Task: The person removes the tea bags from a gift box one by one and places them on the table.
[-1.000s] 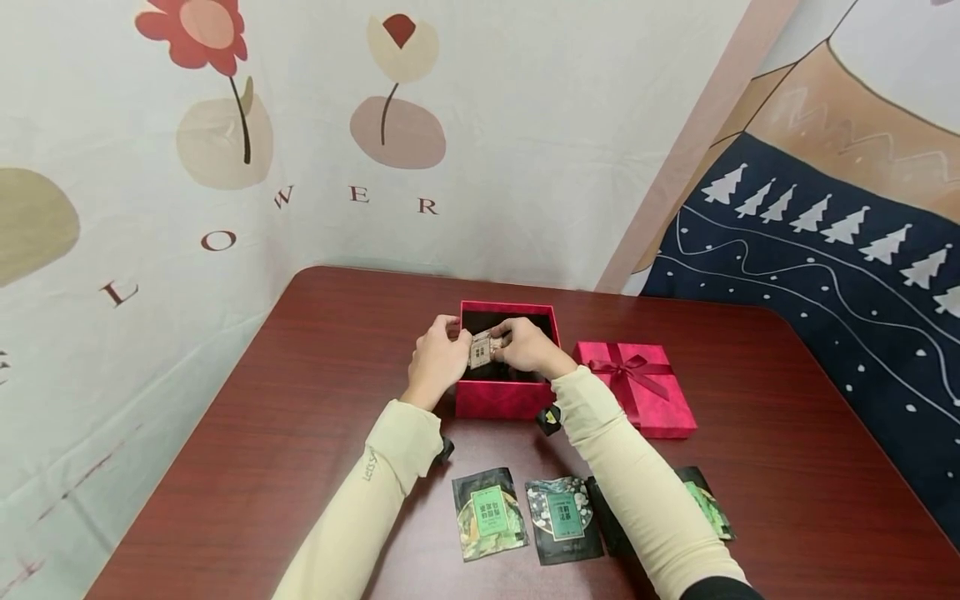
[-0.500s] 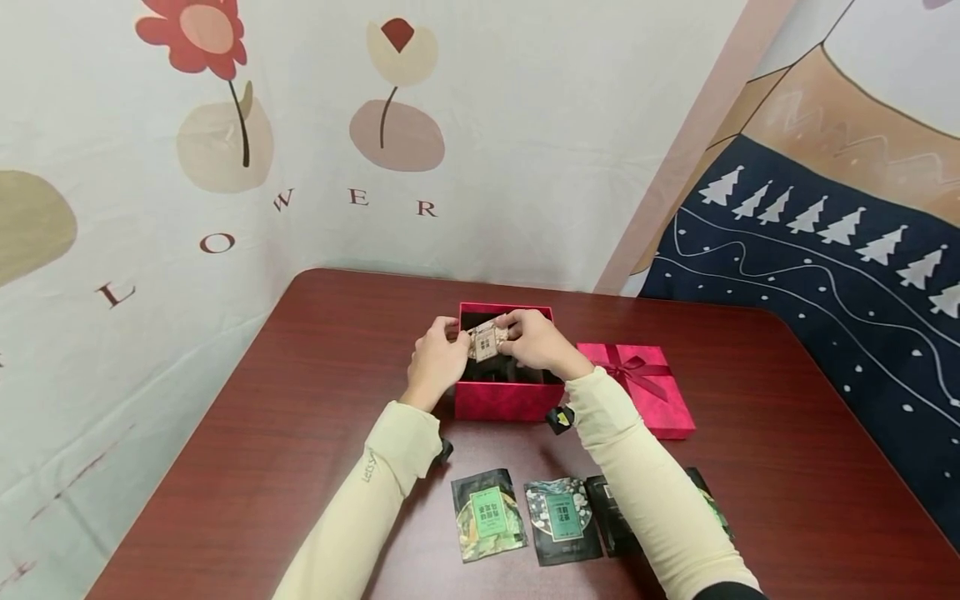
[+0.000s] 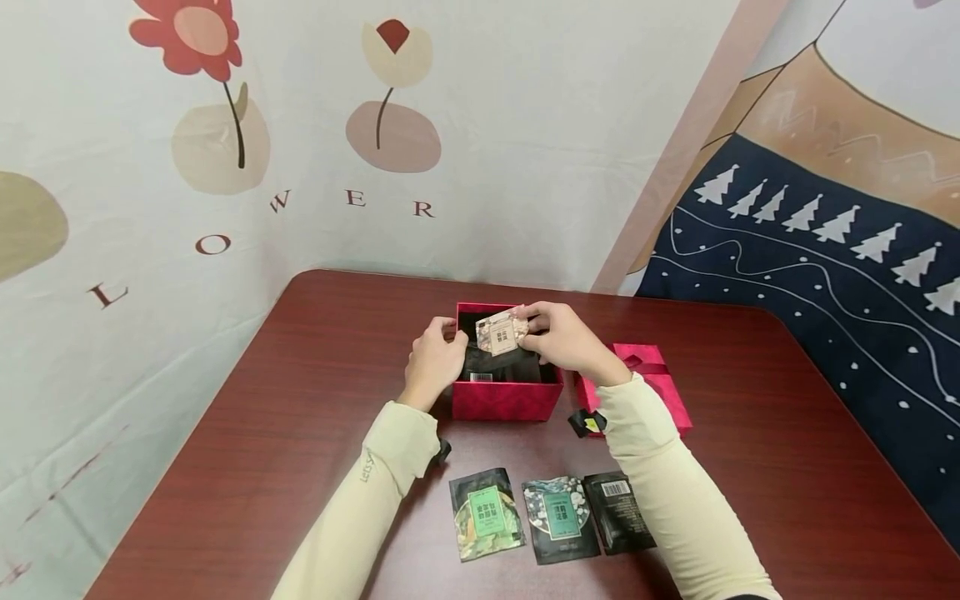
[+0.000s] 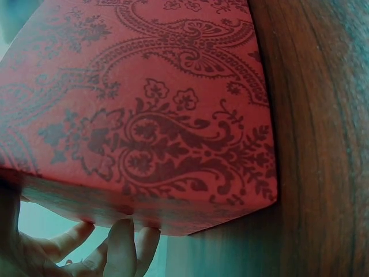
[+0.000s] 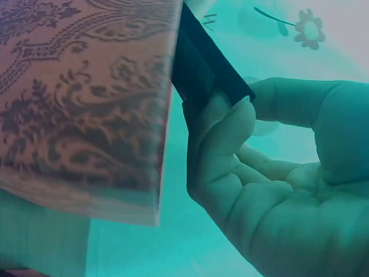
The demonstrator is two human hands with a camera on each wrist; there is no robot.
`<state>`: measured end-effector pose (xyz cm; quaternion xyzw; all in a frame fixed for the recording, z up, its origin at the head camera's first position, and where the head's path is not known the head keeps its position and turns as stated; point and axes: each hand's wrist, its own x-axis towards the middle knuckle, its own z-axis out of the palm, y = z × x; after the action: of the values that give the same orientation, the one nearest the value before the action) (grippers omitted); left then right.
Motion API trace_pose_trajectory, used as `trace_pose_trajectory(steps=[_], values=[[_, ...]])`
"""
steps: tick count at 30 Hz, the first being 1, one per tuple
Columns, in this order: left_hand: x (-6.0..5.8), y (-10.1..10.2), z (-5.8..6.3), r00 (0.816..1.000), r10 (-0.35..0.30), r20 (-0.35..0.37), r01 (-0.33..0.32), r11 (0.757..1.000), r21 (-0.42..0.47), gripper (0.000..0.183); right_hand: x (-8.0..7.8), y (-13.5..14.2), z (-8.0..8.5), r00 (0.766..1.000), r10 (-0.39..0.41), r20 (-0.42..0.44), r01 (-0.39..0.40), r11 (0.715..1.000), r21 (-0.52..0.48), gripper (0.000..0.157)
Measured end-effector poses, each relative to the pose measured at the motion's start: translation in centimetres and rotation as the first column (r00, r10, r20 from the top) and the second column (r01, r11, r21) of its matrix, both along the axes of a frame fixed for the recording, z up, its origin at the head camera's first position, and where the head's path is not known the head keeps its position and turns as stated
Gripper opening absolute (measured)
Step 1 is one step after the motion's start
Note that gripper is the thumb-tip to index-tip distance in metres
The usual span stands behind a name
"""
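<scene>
My right hand (image 3: pixel 566 340) pinches the right edge of a flat packet (image 3: pixel 498 333) with a beige label, tilted over the open red gift box (image 3: pixel 504 402). In the right wrist view the packet's dark back (image 5: pixel 202 66) shows between thumb and fingers, beside the box's patterned wall (image 5: pixel 86 115). My left hand (image 3: pixel 433 364) holds the box's left wall, thumb at the rim; its fingertips (image 4: pixel 121 231) lie against the outside in the left wrist view. Inside the box lie dark packets (image 3: pixel 517 368), one showing a barcode.
The box's red lid (image 3: pixel 660 387) with a ribbon bow lies to the right, partly behind my right forearm. Nearer me on the brown table (image 3: pixel 300 400) are a green-labelled packet (image 3: pixel 487 514), a teal-labelled packet (image 3: pixel 562 521) and a black packet (image 3: pixel 618 514) with its barcode up.
My right hand has moved right and slightly up, drawing the beige-labelled packet away from my left hand. More of the dark packets in the box show. My left hand has stayed at the box.
</scene>
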<state>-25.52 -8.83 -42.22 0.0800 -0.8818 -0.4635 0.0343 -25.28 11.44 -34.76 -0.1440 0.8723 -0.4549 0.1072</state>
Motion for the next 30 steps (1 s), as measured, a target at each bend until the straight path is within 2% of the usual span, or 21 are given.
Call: trace_pose_trajectory(steps=[15,24,30], values=[[-0.2,-0.2,-0.1,1.000,-0.009,-0.007,0.009,1.000,0.002,0.041,2.6,5.1,1.5,0.999,-0.043,0.013,0.043,0.998,-0.045,0.048],[-0.1,-0.2,-0.1,1.000,-0.008,-0.004,0.008,1.000,0.001,0.041,4.1,8.9,1.6,0.996,-0.072,0.051,0.079,0.986,-0.150,0.053],[-0.2,-0.1,-0.1,1.000,-0.010,0.003,0.010,1.000,-0.004,0.042,5.6,11.8,1.5,0.992,-0.112,0.063,0.121,0.979,-0.166,0.061]])
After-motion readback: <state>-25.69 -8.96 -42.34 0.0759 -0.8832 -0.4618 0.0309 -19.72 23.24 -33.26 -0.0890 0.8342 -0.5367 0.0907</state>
